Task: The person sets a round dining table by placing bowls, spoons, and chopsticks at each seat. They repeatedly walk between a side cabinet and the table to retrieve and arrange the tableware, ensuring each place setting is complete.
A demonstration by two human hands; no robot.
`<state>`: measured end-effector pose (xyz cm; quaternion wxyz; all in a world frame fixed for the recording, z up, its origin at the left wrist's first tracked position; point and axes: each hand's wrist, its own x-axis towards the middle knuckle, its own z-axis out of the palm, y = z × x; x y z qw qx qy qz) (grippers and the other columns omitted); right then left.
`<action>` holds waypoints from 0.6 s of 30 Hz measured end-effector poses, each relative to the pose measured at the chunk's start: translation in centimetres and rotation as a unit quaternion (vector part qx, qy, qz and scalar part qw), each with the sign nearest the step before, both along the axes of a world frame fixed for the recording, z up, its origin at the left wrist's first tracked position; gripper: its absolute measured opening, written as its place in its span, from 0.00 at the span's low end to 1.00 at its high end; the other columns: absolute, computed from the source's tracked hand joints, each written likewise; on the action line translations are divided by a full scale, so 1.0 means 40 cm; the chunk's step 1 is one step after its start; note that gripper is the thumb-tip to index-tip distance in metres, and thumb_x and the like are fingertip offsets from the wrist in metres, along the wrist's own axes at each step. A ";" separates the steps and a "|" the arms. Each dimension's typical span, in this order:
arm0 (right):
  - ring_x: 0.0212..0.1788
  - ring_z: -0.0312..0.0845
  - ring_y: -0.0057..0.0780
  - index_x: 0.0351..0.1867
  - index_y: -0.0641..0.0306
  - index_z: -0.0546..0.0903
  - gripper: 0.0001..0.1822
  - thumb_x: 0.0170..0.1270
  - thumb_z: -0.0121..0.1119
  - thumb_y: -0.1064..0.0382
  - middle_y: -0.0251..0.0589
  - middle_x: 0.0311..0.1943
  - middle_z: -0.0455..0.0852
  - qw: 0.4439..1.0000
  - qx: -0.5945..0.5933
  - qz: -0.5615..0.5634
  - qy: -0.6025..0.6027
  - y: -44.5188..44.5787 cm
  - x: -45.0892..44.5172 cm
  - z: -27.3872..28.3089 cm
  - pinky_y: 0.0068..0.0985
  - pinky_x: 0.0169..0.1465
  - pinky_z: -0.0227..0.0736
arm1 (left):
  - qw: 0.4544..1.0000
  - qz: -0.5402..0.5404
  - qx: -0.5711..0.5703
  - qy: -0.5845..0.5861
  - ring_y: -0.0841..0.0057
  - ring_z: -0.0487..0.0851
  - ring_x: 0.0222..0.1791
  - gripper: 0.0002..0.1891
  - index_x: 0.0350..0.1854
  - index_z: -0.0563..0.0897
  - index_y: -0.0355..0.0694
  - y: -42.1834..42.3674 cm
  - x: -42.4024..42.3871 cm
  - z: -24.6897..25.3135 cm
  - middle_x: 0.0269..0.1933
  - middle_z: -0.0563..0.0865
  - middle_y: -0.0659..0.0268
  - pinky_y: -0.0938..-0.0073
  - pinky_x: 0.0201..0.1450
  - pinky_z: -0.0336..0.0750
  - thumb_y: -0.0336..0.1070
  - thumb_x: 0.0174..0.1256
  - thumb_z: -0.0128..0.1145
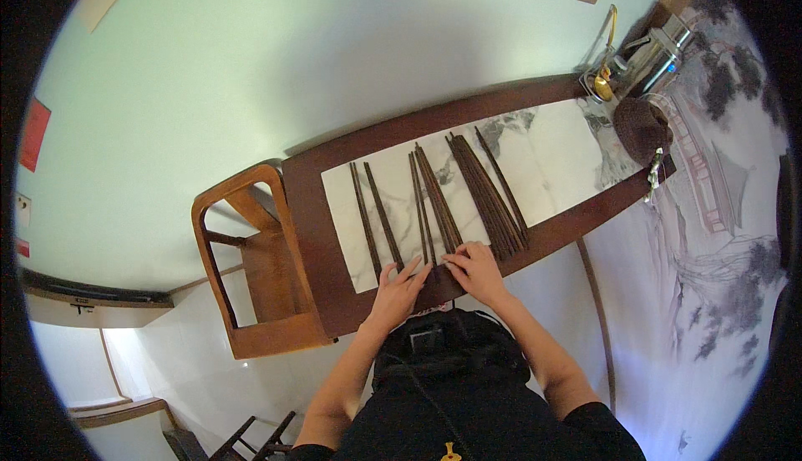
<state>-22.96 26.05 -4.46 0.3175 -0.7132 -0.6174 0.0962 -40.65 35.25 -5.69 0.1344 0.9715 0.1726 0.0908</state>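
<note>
Dark wooden chopsticks (489,195) lie in separate groups on the white marble-patterned top of a table (551,166). The largest bundle is right of centre, with a single row of dark sticks (501,179) just beyond it. A smaller bundle (438,198) and a narrow pair (421,210) lie in the middle, and two thin sets (382,213) are farther left. My left hand (398,295) has its fingers spread near the lower ends of the narrow pair. Beside the smaller bundle's lower end, my right hand (476,273) has bent fingers; whether they pinch a chopstick is unclear.
A wooden chair (269,267) stands against the table's left end. At the far right end are a metal thermos flask (661,54), a rack with a gold-coloured ladle (603,88) and a dark brown rounded object (639,129). The wall (388,41) borders the table's far side.
</note>
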 end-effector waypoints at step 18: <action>0.36 0.67 0.42 0.25 0.62 0.76 0.06 0.49 0.58 0.63 0.43 0.26 0.71 0.998 -0.037 -0.035 -0.037 0.083 0.013 -0.055 0.36 0.41 0.62 | 0.970 0.238 0.015 -0.042 0.64 0.67 0.41 0.10 0.31 0.75 0.38 -0.014 0.105 0.008 0.35 0.70 0.59 0.64 0.46 0.59 0.37 0.49 0.56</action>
